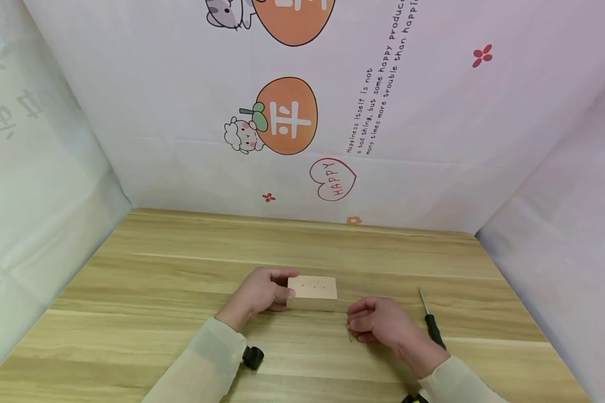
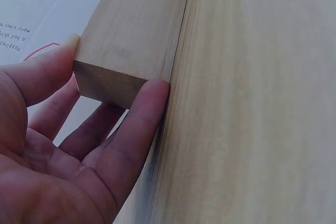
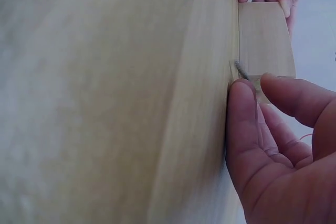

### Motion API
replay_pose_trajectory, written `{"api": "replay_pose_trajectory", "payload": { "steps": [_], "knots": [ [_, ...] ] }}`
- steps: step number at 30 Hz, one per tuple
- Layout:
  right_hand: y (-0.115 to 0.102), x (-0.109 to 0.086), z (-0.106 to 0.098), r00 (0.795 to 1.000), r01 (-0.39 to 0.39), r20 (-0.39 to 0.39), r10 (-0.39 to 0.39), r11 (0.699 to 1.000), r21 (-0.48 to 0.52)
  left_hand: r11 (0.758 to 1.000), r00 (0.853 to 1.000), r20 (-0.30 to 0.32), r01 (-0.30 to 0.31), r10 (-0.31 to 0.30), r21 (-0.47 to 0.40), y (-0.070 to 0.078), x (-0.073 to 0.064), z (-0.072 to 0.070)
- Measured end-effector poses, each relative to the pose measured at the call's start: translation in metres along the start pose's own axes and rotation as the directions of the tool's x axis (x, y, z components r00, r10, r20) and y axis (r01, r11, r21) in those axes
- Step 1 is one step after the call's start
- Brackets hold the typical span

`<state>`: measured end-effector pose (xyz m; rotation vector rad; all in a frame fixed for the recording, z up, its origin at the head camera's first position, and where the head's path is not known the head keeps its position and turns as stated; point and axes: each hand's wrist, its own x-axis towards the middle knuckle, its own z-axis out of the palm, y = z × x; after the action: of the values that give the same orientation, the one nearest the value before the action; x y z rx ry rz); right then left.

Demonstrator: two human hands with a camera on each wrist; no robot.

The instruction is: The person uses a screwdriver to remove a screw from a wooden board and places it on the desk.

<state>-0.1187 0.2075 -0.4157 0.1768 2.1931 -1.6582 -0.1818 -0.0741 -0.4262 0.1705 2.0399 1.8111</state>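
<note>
A pale wooden block (image 1: 312, 288) lies on the table, with three small dark holes in its top face. My left hand (image 1: 263, 292) grips the block's left end between thumb and fingers; the left wrist view shows the fingertips on the block's (image 2: 131, 30) edges. To the right of the block and apart from it, my right hand (image 1: 383, 322) is low over the tabletop. Its fingertips pinch a thin metal screw (image 3: 241, 70), whose threaded end sticks out in the right wrist view. The fingers hide the rest of the screw.
A screwdriver (image 1: 432, 324) with a black handle lies right of my right hand, its shaft pointing away; the forearm partly covers the handle end. White printed cloth (image 1: 181, 112) rises behind the wood-grain table (image 1: 181, 240) and along both sides.
</note>
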Motion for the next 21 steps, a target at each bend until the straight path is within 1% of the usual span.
{"api": "replay_pose_trajectory", "payload": {
  "steps": [9, 17, 19, 21],
  "knots": [
    [-0.001, -0.001, 0.0, 1.0, 0.0, -0.007, 0.0, 1.0, 0.005, 1.0, 1.0, -0.002, -0.002, 0.002, -0.007, -0.001, 0.002, 0.0],
    [-0.002, 0.002, -0.005, 1.0, 0.002, 0.025, -0.003, 1.0, 0.009, 1.0, 1.0, -0.005, 0.0, 0.0, -0.011, -0.001, 0.001, -0.001],
    [-0.004, 0.001, -0.009, 1.0, 0.011, 0.016, -0.011, 1.0, 0.005, 1.0, 1.0, -0.004, -0.001, 0.001, -0.01, 0.0, 0.0, -0.001],
    [-0.007, -0.002, -0.013, 0.999, 0.042, -0.022, -0.043, 0.999, -0.031, 1.0, 1.0, -0.002, -0.001, 0.001, 0.005, 0.0, -0.001, -0.001]
  ]
}}
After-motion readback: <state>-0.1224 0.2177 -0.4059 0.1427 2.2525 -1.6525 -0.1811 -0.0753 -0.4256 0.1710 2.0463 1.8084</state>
